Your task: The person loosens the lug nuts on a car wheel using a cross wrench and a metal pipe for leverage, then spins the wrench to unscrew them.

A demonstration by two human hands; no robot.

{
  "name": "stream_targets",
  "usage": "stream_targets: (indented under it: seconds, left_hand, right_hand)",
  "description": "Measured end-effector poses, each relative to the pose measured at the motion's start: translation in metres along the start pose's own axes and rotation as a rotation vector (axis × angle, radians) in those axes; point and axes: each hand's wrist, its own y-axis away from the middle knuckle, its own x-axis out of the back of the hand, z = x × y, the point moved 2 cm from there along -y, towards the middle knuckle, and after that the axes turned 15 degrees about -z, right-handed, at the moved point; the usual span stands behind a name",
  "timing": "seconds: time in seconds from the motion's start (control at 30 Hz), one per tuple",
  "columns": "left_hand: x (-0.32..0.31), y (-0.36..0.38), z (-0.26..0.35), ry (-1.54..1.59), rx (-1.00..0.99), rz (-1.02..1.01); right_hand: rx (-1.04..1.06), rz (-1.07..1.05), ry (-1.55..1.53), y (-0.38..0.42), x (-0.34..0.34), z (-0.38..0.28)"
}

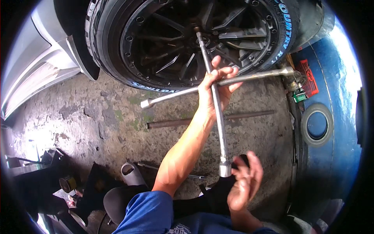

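A metal four-way lug wrench [220, 128] reaches from the hub area of a black spoked wheel [175, 43] towards me. My left hand [218, 85] is wrapped round the wrench at its crossing, with some fingers over the side arm. The far socket end meets the wheel near its centre. My right hand [246, 183] is beside the near socket end, its fingers apart and slightly blurred, holding nothing. Blue lettering marks the tire [107, 50] round the wheel.
A rusty metal pipe [171, 123] and a thinner metal tool [196, 177] lie on the stained floor [78, 121]. A grey ring [329, 128] and an orange packet [308, 78] are on the blue surface at right. Dark equipment [35, 175] stands lower left.
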Motion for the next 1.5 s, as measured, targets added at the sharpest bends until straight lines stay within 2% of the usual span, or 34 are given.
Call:
stream_targets:
  seconds: [0.07,0.13,0.17,0.2,0.23,0.3,0.33,0.4,0.43,0.47,0.5,0.53,0.57,0.6,0.63,0.67,0.73,0.8,0.87,0.9,0.93,1.0,1.03,1.07,1.13,1.17,1.2,1.27,1.3,1.33,1.43,1.5]
  left_hand:
    - [-0.003,-0.001,-0.001,-0.033,-0.013,0.042]
    - [-0.016,-0.005,0.002,0.008,-0.077,0.041]
    - [-0.009,-0.015,0.008,-0.033,-0.063,-0.019]
    - [-0.002,0.0,0.01,-0.075,-0.012,-0.014]
    - [0.006,0.004,0.009,-0.092,0.0,-0.016]
    - [0.003,0.0,0.004,-0.107,-0.001,-0.045]
    - [0.003,0.002,0.001,-0.107,-0.007,-0.044]
    - [-0.002,0.0,0.003,-0.123,0.068,-0.029]
    - [-0.026,0.004,0.003,-0.148,0.05,0.102]
    - [-0.041,0.005,0.004,-0.172,0.03,0.207]
    - [-0.01,0.004,0.009,-0.134,0.141,0.082]
    - [-0.004,0.003,0.009,-0.1,0.137,0.026]
    - [-0.004,0.005,0.01,-0.09,0.145,0.038]
    - [-0.003,0.005,0.012,-0.083,0.151,0.044]
    - [-0.003,0.005,0.013,-0.085,0.156,0.046]
    - [-0.003,0.005,0.011,-0.082,0.144,0.041]
    - [0.0,0.005,0.014,-0.069,0.186,0.086]
    - [0.004,0.011,0.014,-0.14,0.175,0.089]
    - [0.004,0.007,0.014,-0.187,0.1,0.097]
    - [0.004,0.007,0.015,-0.239,0.096,0.107]
    - [0.003,0.007,0.013,-0.238,0.081,0.141]
    - [0.0,0.007,0.01,-0.246,0.077,0.131]
    - [-0.006,0.002,0.005,-0.266,0.071,0.145]
    - [-0.012,0.003,0.001,-0.275,0.077,0.182]
    - [-0.019,-0.004,0.006,-0.233,0.099,0.065]
    - [-0.013,-0.014,0.012,-0.291,0.075,0.062]
    - [-0.009,0.002,0.004,-0.311,0.084,0.128]
    - [-0.004,0.004,0.002,-0.234,0.092,0.133]
    - [-0.001,0.011,0.003,-0.231,0.112,0.15]
    - [0.002,0.006,0.005,-0.231,0.121,0.141]
    - [0.002,0.012,0.008,-0.246,0.122,0.164]
    - [0.003,0.011,0.008,-0.259,0.098,0.147]
  right_hand:
    - [0.058,0.307,0.115,-0.034,-0.031,-0.002]
    - [0.45,-0.072,0.454,-0.055,-0.044,0.003]
    - [0.668,-0.083,0.48,-0.057,-0.053,0.015]
    - [0.262,0.09,-0.025,-0.045,-0.058,0.03]
    - [0.164,0.124,-0.035,-0.034,-0.057,0.032]
    - [0.088,0.159,-0.085,-0.041,-0.045,0.041]
    - [0.183,0.095,0.029,-0.041,-0.032,0.046]
    - [0.101,0.118,-0.17,-0.043,-0.023,0.04]
    - [0.062,0.142,-0.315,-0.042,-0.014,0.052]
    - [-0.032,0.2,-0.522,-0.035,0.002,0.081]
    - [-0.193,0.29,-0.23,-0.026,0.006,0.103]
    - [-0.331,0.154,-0.08,-0.005,0.032,0.158]
    - [-0.48,0.127,-0.128,0.026,0.029,0.197]
    - [-0.699,0.167,-0.454,0.062,0.036,0.266]
    - [-0.93,0.166,-0.309,0.077,0.026,0.272]
    - [-0.84,0.177,-0.292,0.078,0.013,0.27]
    - [-0.589,0.207,0.043,0.054,0.025,0.26]
    - [-0.361,0.352,-0.096,0.004,0.016,0.127]
    - [-0.015,0.38,-0.072,0.01,0.01,0.051]
    - [0.038,0.397,-0.019,0.03,0.008,0.029]
    - [0.093,0.419,0.03,0.047,0.006,0.018]
    - [0.289,0.306,0.073,0.041,-0.014,0.009]
    - [0.391,0.294,0.224,0.007,-0.032,0.015]
    - [0.368,0.288,0.394,-0.049,-0.053,0.014]
    - [0.751,0.169,0.243,-0.054,-0.054,0.039]
    - [0.461,0.27,0.143,-0.047,-0.051,0.039]
    - [0.334,0.283,0.064,-0.039,-0.047,0.043]
    - [0.312,0.167,0.224,-0.032,-0.047,0.034]
    - [0.262,0.146,0.209,-0.032,-0.043,0.027]
    - [0.229,0.168,0.135,-0.025,-0.034,0.025]
    - [0.3,0.332,0.102,0.019,-0.006,0.008]
    - [0.32,0.433,0.052,0.036,-0.01,-0.006]
